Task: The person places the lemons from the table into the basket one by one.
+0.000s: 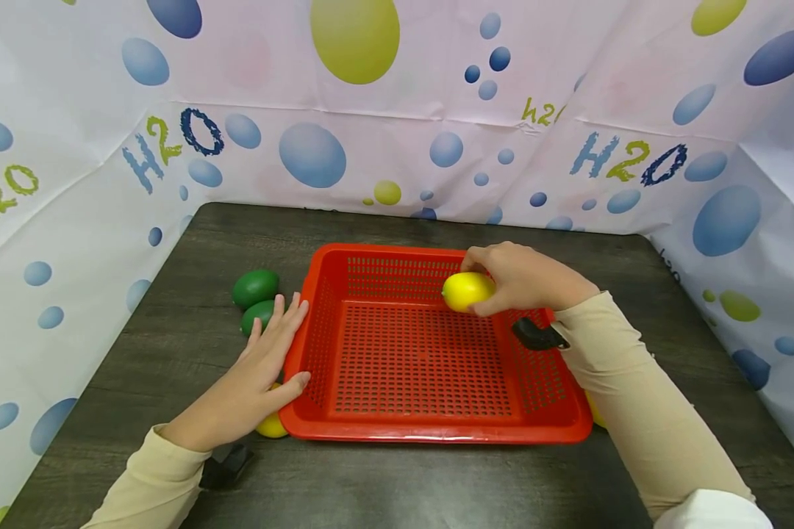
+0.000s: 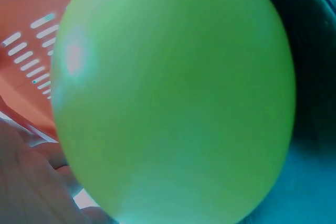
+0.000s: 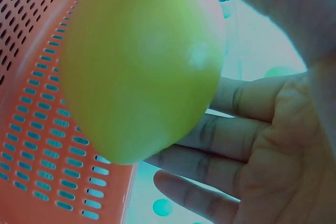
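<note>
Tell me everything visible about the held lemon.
The lemon is yellow, smooth and glossy, oval, with a greenish tip pointing left in the head view. It looks whole; real or plastic, I can't tell. The right hand holds it between thumb and fingers over the far side of the red basket, right of centre.

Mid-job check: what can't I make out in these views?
Head view: lower green fruit, partly hidden by the left hand.
Head view: yellow fruit by that hand, partly covered by it and the red basket.
Head view: yellow thing at right, mostly hidden by the basket and right sleeve.
Left wrist view: close-up fruit, cut off at top and bottom edges.
Right wrist view: top of the held lemon, hidden by the right hand and frame edge.
</note>
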The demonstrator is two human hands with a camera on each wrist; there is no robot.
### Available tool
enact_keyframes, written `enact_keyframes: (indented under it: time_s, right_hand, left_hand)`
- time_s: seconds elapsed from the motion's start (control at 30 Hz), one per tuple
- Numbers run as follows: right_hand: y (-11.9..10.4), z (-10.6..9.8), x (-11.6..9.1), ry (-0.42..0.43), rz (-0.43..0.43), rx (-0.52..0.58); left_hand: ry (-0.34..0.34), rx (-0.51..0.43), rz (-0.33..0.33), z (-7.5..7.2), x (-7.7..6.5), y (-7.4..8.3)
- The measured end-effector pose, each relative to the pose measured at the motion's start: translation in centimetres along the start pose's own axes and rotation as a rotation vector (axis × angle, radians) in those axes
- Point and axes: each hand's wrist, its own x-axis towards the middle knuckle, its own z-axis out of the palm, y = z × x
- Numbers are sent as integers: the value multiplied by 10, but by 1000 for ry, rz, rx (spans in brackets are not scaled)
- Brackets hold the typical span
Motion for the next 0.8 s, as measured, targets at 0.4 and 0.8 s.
enact_keyframes:
  time_s: [0.4, 0.8]
  right_hand:
    - [0, 4, 13, 5, -23, 40]
    - [-9, 8, 26, 22, -69, 36]
  left_hand:
    - [-2, 1, -6, 0, 0, 0]
    - [-2, -10, -14, 0, 0, 0]
